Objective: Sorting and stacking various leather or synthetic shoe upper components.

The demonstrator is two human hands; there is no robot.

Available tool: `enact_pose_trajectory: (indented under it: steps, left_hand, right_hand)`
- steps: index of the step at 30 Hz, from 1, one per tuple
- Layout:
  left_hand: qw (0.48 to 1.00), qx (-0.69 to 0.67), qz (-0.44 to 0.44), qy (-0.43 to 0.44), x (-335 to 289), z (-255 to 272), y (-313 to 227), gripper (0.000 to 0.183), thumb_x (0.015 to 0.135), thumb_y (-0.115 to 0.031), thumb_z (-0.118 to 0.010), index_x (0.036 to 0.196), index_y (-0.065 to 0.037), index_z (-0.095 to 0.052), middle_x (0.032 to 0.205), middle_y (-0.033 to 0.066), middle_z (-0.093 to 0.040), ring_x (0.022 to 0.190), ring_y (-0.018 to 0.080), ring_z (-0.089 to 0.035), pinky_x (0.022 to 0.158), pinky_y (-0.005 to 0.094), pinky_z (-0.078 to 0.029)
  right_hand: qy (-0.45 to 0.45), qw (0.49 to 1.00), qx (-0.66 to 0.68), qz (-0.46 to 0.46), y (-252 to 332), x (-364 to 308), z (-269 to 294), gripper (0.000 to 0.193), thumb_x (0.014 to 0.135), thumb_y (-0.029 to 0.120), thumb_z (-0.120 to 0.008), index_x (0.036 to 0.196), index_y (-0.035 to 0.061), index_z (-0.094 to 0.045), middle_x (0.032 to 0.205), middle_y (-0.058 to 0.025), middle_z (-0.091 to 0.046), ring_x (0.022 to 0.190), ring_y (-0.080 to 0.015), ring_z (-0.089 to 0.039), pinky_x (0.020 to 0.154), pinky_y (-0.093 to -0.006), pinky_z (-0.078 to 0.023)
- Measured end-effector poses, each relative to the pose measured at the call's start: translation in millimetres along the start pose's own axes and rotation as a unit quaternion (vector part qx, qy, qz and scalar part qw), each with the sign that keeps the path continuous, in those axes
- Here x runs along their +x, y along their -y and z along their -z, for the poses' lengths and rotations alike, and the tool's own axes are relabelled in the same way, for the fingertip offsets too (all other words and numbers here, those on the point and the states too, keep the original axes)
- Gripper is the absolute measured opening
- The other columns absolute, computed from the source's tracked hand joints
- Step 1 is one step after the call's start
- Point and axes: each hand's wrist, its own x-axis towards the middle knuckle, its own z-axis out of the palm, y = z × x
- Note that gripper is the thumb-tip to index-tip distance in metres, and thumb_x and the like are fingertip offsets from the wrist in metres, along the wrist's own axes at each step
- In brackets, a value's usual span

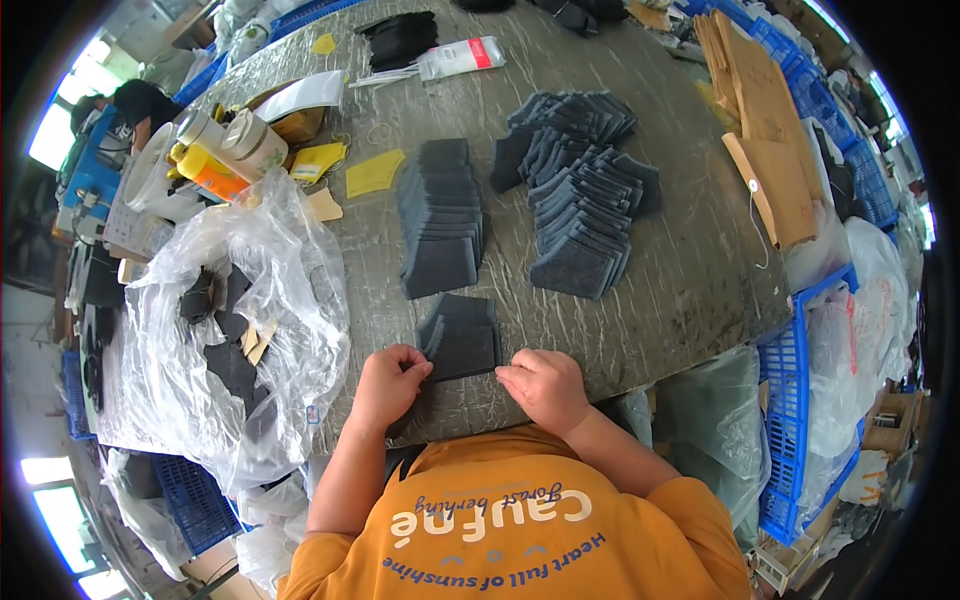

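A few dark grey cut fabric pieces point(463, 350) lie overlapping close to the table's near edge. My left hand point(393, 380) pinches their near left corner between thumb and fingers. At the near right corner, my right hand point(546, 384) has its thumb and fingertips closed on the edge. Just beyond lies a long fanned row of similar fabric pieces point(441, 262). To the right of that row, a larger heap of overlapping fabric pieces point(575, 262) stretches toward the far side.
A clear plastic bag point(310, 260) with dark scraps spreads over the table's left side. Behind it are an orange-yellow bottle point(208, 172) and yellow paper point(374, 174). Brown cardboard point(773, 190) lies at the right edge, above a blue crate point(787, 430). A person point(146, 105) sits far left.
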Motion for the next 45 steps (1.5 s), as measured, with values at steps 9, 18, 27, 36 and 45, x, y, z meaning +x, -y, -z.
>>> enact_pose_trajectory:
  steps: [9, 18, 27, 36, 45]
  left_hand:
    - [1.000, 0.022, -0.002, -0.006, 1, -1, 3, 0.012, 0.078, -0.010, -0.067, 0.079, 0.001, -0.064, 0.062, 0.0060, -0.060, 0.055, 0.0114, -0.053, 0.054, 0.0278, -0.044]
    - [0.999, 0.034, -0.008, -0.013, 2, -1, 5, 0.013, 0.077, -0.012, -0.068, 0.077, 0.001, -0.065, 0.063, 0.0079, -0.061, 0.057, 0.0134, -0.054, 0.057, 0.0292, -0.044]
    - [0.997, 0.070, -0.017, -0.015, 0, -1, 2, 0.015, 0.075, -0.015, -0.068, 0.076, 0.000, -0.066, 0.063, 0.0117, -0.062, 0.057, 0.0193, -0.057, 0.058, 0.0317, -0.046]
    - [0.966, 0.222, -0.108, -0.076, 0, -7, -4, 0.016, 0.075, -0.018, -0.067, 0.080, -0.002, -0.066, 0.073, 0.0164, -0.062, 0.066, 0.0292, -0.061, 0.064, 0.0365, -0.048]
    - [0.984, 0.088, -0.130, -0.082, 6, 3, -33, 0.023, 0.078, -0.020, -0.071, 0.076, 0.000, -0.061, 0.070, 0.0156, -0.062, 0.063, 0.0280, -0.060, 0.059, 0.0341, -0.047]
  right_hand:
    - [0.002, 1.000, 0.011, 0.002, 3, 2, 3, 0.007, 0.071, 0.007, -0.068, 0.069, 0.0063, -0.061, 0.069, -0.0048, -0.053, 0.057, -0.0232, -0.056, 0.048, -0.0353, -0.045]
    - [0.008, 1.000, 0.000, -0.002, 5, 6, 4, 0.005, 0.073, 0.007, -0.065, 0.071, 0.0051, -0.061, 0.079, -0.0040, -0.058, 0.059, -0.0227, -0.057, 0.051, -0.0360, -0.046]
    - [0.084, 0.991, -0.100, 0.026, 5, 3, 1, 0.004, 0.076, 0.011, -0.060, 0.078, 0.0081, -0.060, 0.107, 0.0008, -0.063, 0.064, -0.0165, -0.057, 0.058, -0.0332, -0.046]
    - [0.108, 0.992, -0.037, -0.044, 2, 9, 0, 0.014, 0.076, 0.015, -0.065, 0.087, 0.0084, -0.059, 0.111, -0.0024, -0.061, 0.070, -0.0220, -0.061, 0.061, -0.0360, -0.049]
    - [0.046, 0.938, 0.168, -0.299, -37, 40, 46, 0.039, 0.077, 0.009, -0.071, 0.113, 0.0078, -0.059, 0.098, -0.0109, -0.061, 0.077, -0.0219, -0.059, 0.068, -0.0312, -0.048]
